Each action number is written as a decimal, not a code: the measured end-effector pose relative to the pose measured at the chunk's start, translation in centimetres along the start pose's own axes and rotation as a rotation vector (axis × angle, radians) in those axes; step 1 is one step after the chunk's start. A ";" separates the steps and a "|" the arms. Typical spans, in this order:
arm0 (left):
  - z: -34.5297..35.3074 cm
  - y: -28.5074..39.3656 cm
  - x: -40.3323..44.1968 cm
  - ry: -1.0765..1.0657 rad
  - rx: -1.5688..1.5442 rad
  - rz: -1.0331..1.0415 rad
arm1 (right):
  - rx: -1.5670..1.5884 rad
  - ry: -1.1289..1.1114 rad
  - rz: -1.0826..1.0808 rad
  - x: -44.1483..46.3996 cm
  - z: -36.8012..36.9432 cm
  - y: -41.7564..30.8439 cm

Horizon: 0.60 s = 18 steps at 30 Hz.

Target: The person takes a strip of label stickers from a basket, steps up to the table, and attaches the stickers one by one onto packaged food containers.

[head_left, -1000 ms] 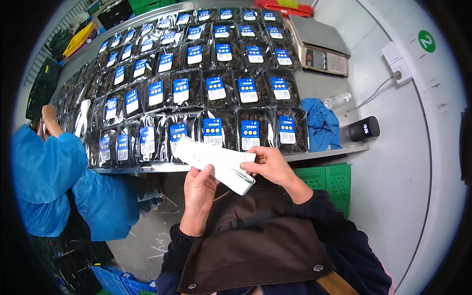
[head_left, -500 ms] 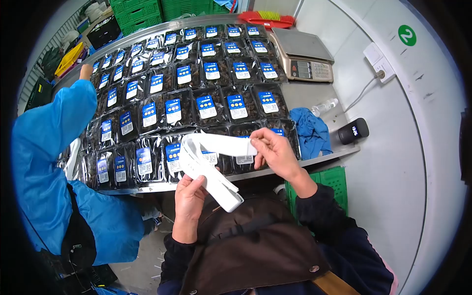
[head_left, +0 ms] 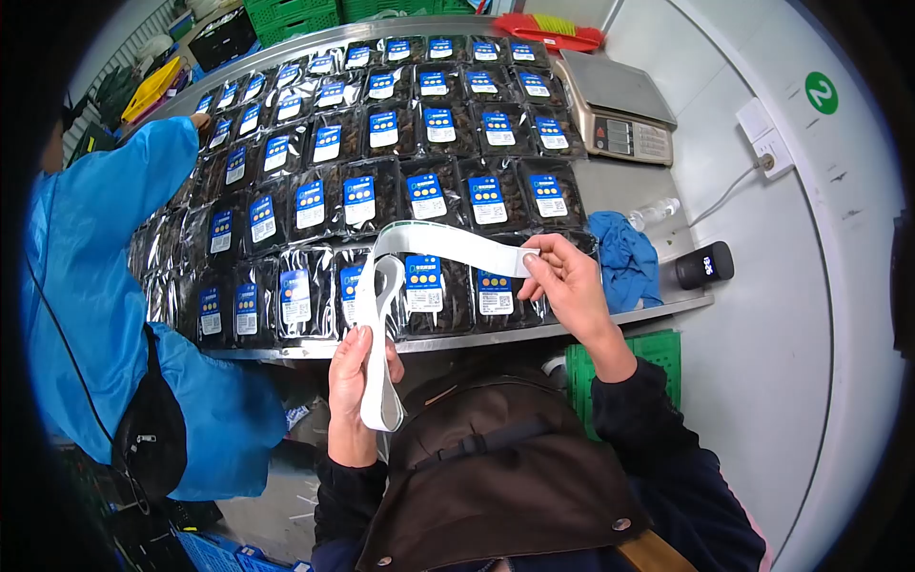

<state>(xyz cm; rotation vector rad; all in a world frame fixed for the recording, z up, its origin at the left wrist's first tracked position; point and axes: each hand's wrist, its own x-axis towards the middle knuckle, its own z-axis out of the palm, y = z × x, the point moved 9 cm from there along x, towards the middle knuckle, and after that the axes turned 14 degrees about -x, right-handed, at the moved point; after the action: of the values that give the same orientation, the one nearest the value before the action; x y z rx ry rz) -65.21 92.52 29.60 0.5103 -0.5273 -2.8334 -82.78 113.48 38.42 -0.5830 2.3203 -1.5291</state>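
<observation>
A long white label strip [head_left: 448, 244] hangs in loops above the front row of trays. Its folded lower part is pinched in my left hand [head_left: 355, 367], close to the table edge. At the strip's other end, thumb and fingers of my right hand [head_left: 564, 276] are closed on it. Behind and below the strip, black film-wrapped trays [head_left: 428, 195] with blue and white labels stand in several rows on the metal table [head_left: 610, 181]. Their dark contents are partly hidden by glare.
A person in a blue gown [head_left: 105, 219] stands at the left, one hand at the trays. To the right are a scale [head_left: 624, 110], a blue cloth [head_left: 624, 259], a clear bottle [head_left: 656, 212] and a black cylinder [head_left: 703, 266]. A green crate [head_left: 658, 357] sits below the table.
My right hand has moved right and up, drawing the strip out into a longer arc. The folded part now hangs more upright at my left hand. The co-worker's arm has reached forward over the trays.
</observation>
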 end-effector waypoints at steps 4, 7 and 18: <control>-2.9 1.9 -2.4 0.015 0.184 0.023 | 0.033 0.054 -0.016 0.8 -0.3 0.2; -6.7 3.9 -5.6 0.178 0.462 0.102 | 0.009 0.121 -0.064 1.6 -1.1 0.2; -16.3 5.4 -16.1 0.693 0.414 0.294 | 0.774 0.261 0.079 4.8 1.8 2.9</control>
<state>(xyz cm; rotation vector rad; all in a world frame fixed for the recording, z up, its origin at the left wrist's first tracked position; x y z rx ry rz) -43.63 86.93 22.17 1.2915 -0.9342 -2.0741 -86.61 110.67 34.94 -0.0896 1.6470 -2.3562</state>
